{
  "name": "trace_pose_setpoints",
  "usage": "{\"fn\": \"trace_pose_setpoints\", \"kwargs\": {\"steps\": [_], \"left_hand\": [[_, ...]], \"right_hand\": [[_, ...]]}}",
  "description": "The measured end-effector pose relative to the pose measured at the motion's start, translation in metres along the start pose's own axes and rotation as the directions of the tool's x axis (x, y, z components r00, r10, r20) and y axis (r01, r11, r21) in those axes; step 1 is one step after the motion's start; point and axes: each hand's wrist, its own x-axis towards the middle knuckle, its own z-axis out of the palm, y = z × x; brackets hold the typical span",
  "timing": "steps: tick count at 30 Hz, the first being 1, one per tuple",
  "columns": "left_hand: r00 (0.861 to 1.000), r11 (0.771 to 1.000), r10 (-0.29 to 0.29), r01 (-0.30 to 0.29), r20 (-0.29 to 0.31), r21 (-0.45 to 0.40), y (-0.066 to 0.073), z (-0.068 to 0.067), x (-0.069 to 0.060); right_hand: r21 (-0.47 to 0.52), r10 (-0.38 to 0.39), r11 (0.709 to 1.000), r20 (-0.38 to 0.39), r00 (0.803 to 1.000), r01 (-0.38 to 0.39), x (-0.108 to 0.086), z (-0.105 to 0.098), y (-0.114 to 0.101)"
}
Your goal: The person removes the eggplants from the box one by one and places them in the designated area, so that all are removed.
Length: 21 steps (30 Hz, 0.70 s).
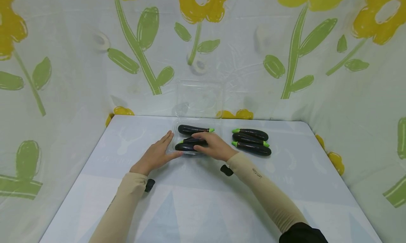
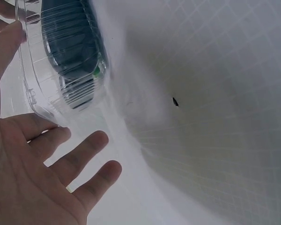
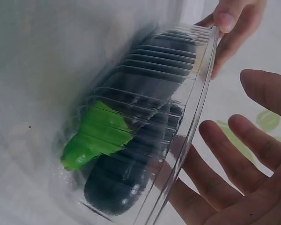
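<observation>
A clear plastic clamshell box (image 1: 218, 124) stands near the table's far edge with its lid (image 1: 200, 98) raised. Inside lie three dark eggplants with green stem ends: a back one (image 1: 190, 129), a middle one (image 1: 189, 140) and a front one (image 1: 183, 147), partly covered by my right hand. My left hand (image 1: 155, 155) is at the box's left side, fingers extended, thumb at the front rim. Over the box's right part reaches my right hand (image 1: 217, 147), its fingers loosely spread above the eggplants. The right wrist view shows the eggplants (image 3: 117, 183) through the ribbed wall.
To the right of the box, three more eggplants lie side by side: a back one (image 1: 253, 133), a middle one (image 1: 248, 138) and a front one (image 1: 253, 149). A flower-patterned curtain (image 1: 241, 60) hangs behind and beside the white table (image 1: 190, 200).
</observation>
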Motion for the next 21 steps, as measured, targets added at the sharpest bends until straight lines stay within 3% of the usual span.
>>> {"fn": "trace_pose_setpoints", "kwargs": {"steps": [13, 21], "left_hand": [[1.000, 1.000, 0.006, -0.006, -0.005, 0.000, 0.000, 0.000, 0.000], [1.000, 1.000, 0.008, -0.008, -0.010, -0.008, 0.000, 0.001, 0.000]], "right_hand": [[-0.027, 0.100, 0.995, 0.159, 0.982, -0.097, 0.018, 0.002, -0.004], [-0.081, 0.108, 0.992, 0.188, 0.976, -0.095, 0.025, 0.006, -0.004]]}}
